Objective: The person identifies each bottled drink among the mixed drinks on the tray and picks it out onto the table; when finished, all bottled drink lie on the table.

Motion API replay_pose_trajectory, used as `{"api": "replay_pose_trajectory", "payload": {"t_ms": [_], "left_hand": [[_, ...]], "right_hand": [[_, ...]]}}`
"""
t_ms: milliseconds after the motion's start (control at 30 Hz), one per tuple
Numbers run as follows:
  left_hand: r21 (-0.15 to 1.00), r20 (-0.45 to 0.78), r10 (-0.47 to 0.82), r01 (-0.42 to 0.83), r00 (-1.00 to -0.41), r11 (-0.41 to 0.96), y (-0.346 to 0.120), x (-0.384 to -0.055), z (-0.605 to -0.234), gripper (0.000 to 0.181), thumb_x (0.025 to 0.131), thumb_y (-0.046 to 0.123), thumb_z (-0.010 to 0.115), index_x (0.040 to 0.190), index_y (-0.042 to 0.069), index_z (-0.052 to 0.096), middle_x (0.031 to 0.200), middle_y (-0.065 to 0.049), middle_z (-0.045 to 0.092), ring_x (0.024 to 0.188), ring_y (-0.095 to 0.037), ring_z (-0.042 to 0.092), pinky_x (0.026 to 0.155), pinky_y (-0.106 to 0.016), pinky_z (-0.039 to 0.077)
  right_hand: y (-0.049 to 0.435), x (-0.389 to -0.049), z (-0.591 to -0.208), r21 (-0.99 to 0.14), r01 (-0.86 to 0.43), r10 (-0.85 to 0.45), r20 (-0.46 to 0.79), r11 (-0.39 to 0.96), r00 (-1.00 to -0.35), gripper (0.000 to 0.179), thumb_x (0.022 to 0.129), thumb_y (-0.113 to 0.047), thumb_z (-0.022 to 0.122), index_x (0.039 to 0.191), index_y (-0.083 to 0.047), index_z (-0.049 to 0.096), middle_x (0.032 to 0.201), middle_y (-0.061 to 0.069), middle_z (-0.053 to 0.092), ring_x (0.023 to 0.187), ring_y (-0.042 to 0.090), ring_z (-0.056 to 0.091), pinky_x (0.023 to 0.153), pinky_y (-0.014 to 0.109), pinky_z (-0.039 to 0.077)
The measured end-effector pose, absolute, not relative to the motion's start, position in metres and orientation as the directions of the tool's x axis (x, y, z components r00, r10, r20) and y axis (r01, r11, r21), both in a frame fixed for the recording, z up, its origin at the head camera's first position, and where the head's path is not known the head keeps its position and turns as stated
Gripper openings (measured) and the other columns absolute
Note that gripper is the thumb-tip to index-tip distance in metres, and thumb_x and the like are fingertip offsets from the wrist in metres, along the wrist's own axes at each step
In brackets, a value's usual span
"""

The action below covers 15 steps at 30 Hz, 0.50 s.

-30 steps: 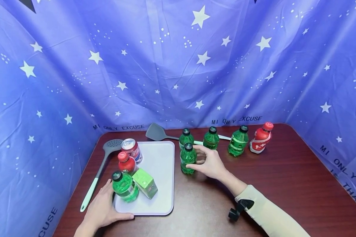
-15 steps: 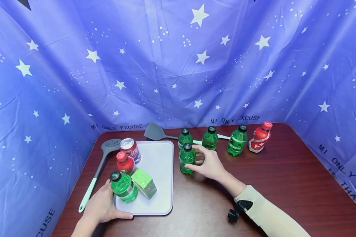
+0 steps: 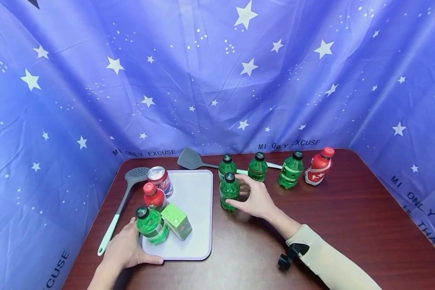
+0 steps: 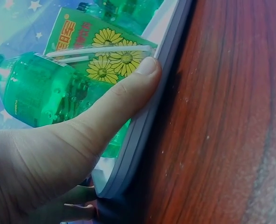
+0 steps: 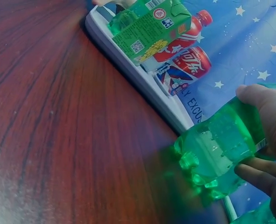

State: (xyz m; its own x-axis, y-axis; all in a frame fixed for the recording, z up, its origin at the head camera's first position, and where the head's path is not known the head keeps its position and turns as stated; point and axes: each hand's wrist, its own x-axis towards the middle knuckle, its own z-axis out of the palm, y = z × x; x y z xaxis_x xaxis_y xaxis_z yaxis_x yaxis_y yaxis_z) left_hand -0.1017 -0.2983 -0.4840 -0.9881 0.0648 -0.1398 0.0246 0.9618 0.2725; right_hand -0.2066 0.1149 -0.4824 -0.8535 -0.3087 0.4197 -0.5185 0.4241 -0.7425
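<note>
My right hand (image 3: 255, 199) holds a small green soda bottle (image 3: 229, 193) with a black cap, upright on the table just right of the tray. In the right wrist view thumb and fingers go round that green bottle (image 5: 222, 149). My left hand (image 3: 125, 247) grips the near left corner of the white tray (image 3: 197, 241). Its thumb (image 4: 123, 91) lies along the rim in the left wrist view; its other fingers are partly hidden. On the tray stand another green bottle (image 3: 153, 225), a green drink carton (image 3: 177, 221), a red bottle (image 3: 154, 197) and a red soda can (image 3: 160, 181).
Behind my right hand stand more green bottles (image 3: 257, 167) and a red bottle (image 3: 319, 166) at the right. A grey turner (image 3: 190, 159) lies at the back, its handle passing behind bottles. Left of the tray lies a slotted spatula (image 3: 125, 201). Starry blue cloth (image 3: 203, 80) surrounds the table.
</note>
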Motion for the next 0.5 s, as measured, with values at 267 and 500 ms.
{"api": "replay_pose_trajectory", "payload": {"t_ms": [267, 500], "left_hand": [[0.270, -0.178, 0.039, -0.010, -0.983, 0.963, -0.296, -0.102, -0.480, 0.151, 0.039, 0.088, 0.090, 0.155, 0.003, 0.046, 0.152, -0.043, 0.048, 0.137, -0.057, 0.055, 0.098, -0.072, 0.054], [0.270, -0.193, 0.034, -0.019, -0.981, 0.963, -0.295, -0.101, -0.479, 0.151, 0.038, 0.087, 0.091, 0.156, 0.004, 0.046, 0.153, -0.043, 0.048, 0.138, -0.057, 0.054, 0.098, -0.071, 0.054]], "right_hand": [[0.114, -0.208, -0.461, -0.704, -0.541, -0.291, 0.455, 0.461, -0.841, 0.065, 0.079, -0.032, 0.096, 0.135, -0.016, 0.066, 0.125, 0.002, 0.078, 0.110, 0.019, 0.079, 0.094, 0.037, 0.065], [0.102, -0.216, -0.422, -0.696, -0.614, -0.238, 0.568, 0.373, -0.788, 0.057, 0.082, -0.022, 0.093, 0.132, -0.010, 0.069, 0.123, 0.011, 0.080, 0.114, 0.024, 0.078, 0.097, 0.037, 0.064]]}}
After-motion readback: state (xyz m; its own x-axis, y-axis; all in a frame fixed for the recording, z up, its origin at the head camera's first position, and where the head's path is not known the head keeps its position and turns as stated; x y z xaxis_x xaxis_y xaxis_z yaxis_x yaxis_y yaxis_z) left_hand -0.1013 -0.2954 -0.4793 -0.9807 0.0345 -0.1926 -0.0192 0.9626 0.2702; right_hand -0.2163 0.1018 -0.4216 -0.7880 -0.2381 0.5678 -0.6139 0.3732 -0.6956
